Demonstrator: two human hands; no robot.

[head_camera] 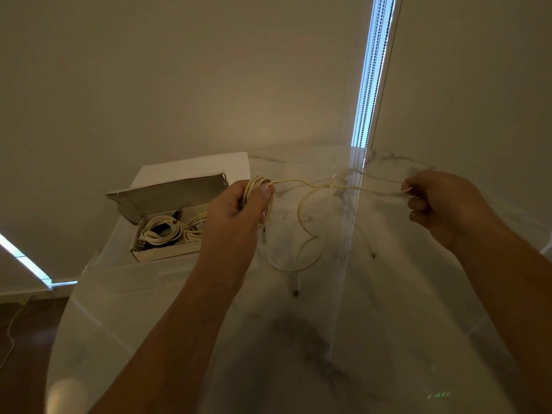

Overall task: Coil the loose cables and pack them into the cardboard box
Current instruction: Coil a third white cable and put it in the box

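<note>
A cream cable (310,186) stretches between both hands above the glossy marble table (388,294). My left hand (239,210) grips a small coil of it, wound into several loops beside the thumb. My right hand (442,201) pinches the strand further along, pulled taut to the right. A slack loop of the cable hangs down in the middle and its end lies on the table. The open cardboard box (167,252) stands at the left, just behind my left hand, with coiled cream cables (164,231) inside and its lid tilted back.
The table's curved edge runs down the left side, with dark floor (24,339) and a thin cable on it beyond. A wall stands close behind the table. A window blind with bead chains (373,70) hangs at the back right.
</note>
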